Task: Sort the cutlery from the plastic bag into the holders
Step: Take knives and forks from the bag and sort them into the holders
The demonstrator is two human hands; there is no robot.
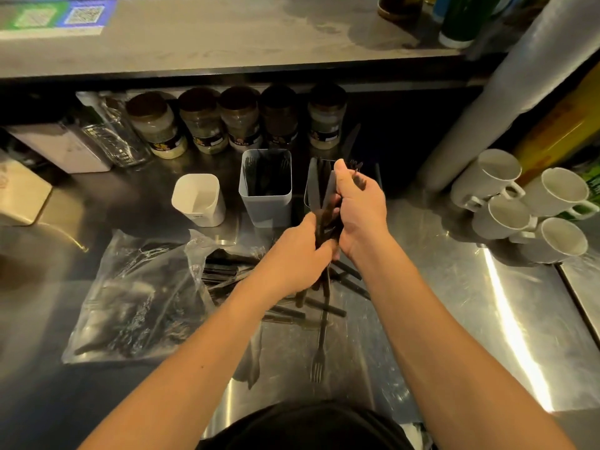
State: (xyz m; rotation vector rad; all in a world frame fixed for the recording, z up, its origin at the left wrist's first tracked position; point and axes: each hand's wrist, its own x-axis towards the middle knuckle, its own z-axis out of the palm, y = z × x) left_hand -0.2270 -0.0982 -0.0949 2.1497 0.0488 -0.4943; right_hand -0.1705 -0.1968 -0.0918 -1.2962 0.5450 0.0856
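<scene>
- While the sorting is judged to be roughly midway, the steel counter is seen carrying everything, with a raised shelf along its far edge.
- Toward the near-left part of the counter, the clear plastic bag is laid flat; dark pieces can still be made out inside it, so more is left to be emptied.
- Just right of the bag's mouth, around the middle of the counter, a loose heap of black cutlery is spread out unsorted, with one fork pointed toward the near edge.
- Toward the far edge, three holders are lined up: the white holder on the left appears empty, the grey holder in the middle is already partly filled with black forks, and the dark holder on the right, largely hidden by the hands, is loaded with knives.
- A bundle of black knives is held upright above the heap, just before the dark holder.
- The right hand is closed around the upper part of the bundle, thumb raised.
- The left hand is curled shut around the lower ends, apparently so that the pieces can be squared up.
- Dropping this bundle, clearing the heap and emptying the bag are judged to remain.
</scene>
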